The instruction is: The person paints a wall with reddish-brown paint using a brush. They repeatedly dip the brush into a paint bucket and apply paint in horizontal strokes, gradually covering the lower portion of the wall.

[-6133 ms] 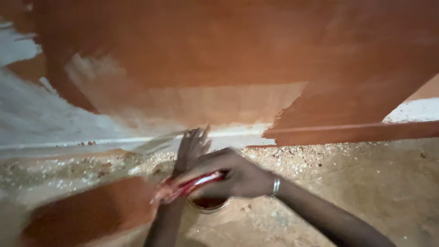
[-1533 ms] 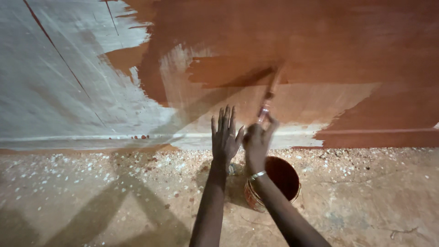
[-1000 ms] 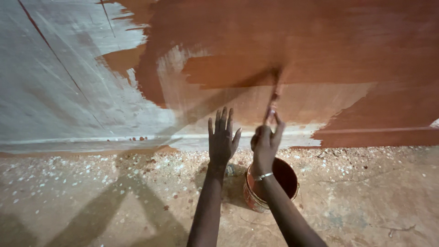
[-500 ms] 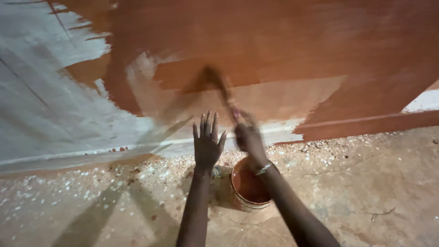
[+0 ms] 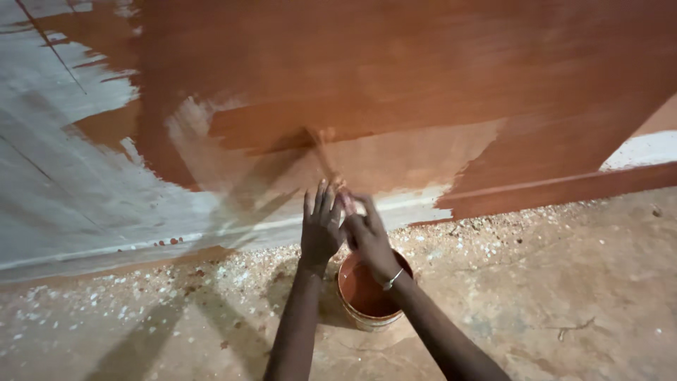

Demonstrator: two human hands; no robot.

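Observation:
My right hand [image 5: 365, 236] grips the handle of a paintbrush [image 5: 321, 154], whose bristles press on the wall [image 5: 395, 77] where fresh reddish-brown paint meets a thinly coated patch. My left hand [image 5: 321, 227] is held up beside it with fingers spread, holding nothing, close to the wall's base. A paint can [image 5: 367, 295] with brown paint inside stands on the ground just below my right wrist, which wears a metal bangle.
The left part of the wall [image 5: 63, 176] is bare whitish-grey, with a pale ledge along its base. The dirt floor [image 5: 564, 282] is strewn with pale flakes near the wall. A white unpainted strip [image 5: 638, 149] shows at the right.
The brush has swept leftwards across the thin patch, tilting from upright to leaning left. My left hand stayed raised and spread; the view shifted slightly.

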